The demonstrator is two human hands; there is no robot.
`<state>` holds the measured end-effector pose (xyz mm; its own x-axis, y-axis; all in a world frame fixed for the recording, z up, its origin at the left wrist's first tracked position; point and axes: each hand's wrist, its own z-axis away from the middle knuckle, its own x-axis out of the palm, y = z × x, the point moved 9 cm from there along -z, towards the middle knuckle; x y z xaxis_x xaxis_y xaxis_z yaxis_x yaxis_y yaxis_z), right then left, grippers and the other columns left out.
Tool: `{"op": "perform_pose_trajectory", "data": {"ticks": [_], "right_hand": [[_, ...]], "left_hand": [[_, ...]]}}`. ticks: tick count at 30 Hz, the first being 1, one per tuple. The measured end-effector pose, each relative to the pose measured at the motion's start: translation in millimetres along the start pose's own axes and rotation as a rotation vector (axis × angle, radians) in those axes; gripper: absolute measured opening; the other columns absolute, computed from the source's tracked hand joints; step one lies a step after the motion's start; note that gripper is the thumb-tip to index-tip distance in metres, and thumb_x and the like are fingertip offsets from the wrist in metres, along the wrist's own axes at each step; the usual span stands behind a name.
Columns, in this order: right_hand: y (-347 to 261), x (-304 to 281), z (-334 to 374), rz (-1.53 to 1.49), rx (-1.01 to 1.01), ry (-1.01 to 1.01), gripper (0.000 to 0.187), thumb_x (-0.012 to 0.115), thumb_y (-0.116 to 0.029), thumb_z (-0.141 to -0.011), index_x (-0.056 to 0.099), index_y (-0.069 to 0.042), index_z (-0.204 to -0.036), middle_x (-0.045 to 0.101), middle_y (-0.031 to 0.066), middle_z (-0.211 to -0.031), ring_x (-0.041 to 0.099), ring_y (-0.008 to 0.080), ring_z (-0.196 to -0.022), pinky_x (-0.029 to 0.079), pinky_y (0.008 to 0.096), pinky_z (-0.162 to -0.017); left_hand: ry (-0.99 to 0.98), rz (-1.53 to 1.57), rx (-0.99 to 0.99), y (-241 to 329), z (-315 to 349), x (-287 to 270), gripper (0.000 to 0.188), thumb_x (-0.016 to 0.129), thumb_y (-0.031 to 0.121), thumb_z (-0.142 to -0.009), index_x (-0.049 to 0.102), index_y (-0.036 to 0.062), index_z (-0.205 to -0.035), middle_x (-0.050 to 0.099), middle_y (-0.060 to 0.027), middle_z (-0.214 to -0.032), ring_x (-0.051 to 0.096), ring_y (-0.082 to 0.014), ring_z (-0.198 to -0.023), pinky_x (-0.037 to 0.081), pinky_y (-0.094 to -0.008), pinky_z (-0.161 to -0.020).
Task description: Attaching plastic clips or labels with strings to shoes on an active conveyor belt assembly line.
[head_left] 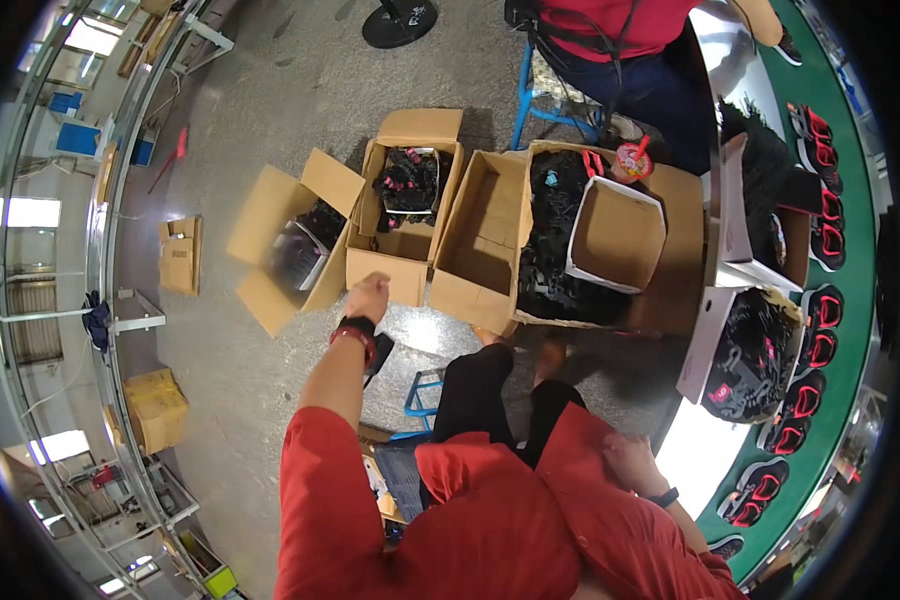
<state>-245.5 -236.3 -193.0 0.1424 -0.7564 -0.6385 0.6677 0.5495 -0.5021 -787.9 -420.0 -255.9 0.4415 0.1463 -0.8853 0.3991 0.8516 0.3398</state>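
Observation:
My left hand (368, 297) reaches forward with its fingers curled, at the lower left corner of the middle carton's front flap (395, 279); whether it grips the cardboard is hidden. Just left of it stands an open carton (322, 292), its left side smeared by motion, with a white inner box (303, 258) and dark pieces inside. The middle carton (405, 241) holds a smaller box of black and pink pieces (410, 183). My right hand (630, 458) is held near my right thigh, fingers folded in, with nothing visible in it.
To the right are an open carton (482, 215), a large carton of black pieces (555, 235) with a white-edged box (620, 235), and a box of black straps (750, 365). Black-and-red shoes (822, 325) line a green belt (842, 200). A seated person (620, 50) is ahead.

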Motion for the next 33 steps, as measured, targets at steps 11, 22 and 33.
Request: {"op": "perform_pose_trajectory", "data": {"ticks": [11, 22, 33], "right_hand": [[-23, 64, -52, -0.203, 0.298, 0.229, 0.022, 0.064, -0.008, -0.079, 0.064, -0.003, -0.101, 0.061, 0.0216, -0.103, 0.056, 0.0418, -0.097, 0.045, 0.0491, -0.088], [-88, 167, -71, -0.388, 0.796, 0.231, 0.018, 0.056, -0.005, -0.085, 0.056, -0.002, -0.103, 0.054, 0.0181, -0.097, 0.052, 0.0343, -0.093, 0.044, 0.042, -0.082], [-108, 186, -97, -0.594, 0.971, 0.288, 0.011, 0.056, -0.003, -0.092, 0.059, -0.003, -0.103, 0.055, 0.0106, -0.093, 0.052, 0.0215, -0.085, 0.046, 0.0316, -0.075]], "left_hand": [[-0.062, 0.065, -0.054, -43, -261, 154, 0.031, 0.06, 0.015, -0.086, 0.064, 0.0065, -0.115, 0.071, -0.0109, -0.085, 0.071, -0.0225, -0.073, 0.055, -0.0339, -0.07], [-0.027, 0.062, 0.043, -90, -434, 265, 0.081, 0.08, 0.024, -0.072, 0.04, 0.0168, -0.143, 0.049, -0.0199, -0.128, 0.051, -0.0377, -0.118, 0.044, -0.0429, -0.1], [-0.13, 0.03, 0.06, -100, -481, 316, 0.078, 0.074, 0.026, -0.078, 0.037, 0.0171, -0.146, 0.05, -0.0246, -0.13, 0.055, -0.0393, -0.114, 0.045, -0.0412, -0.099]]}}
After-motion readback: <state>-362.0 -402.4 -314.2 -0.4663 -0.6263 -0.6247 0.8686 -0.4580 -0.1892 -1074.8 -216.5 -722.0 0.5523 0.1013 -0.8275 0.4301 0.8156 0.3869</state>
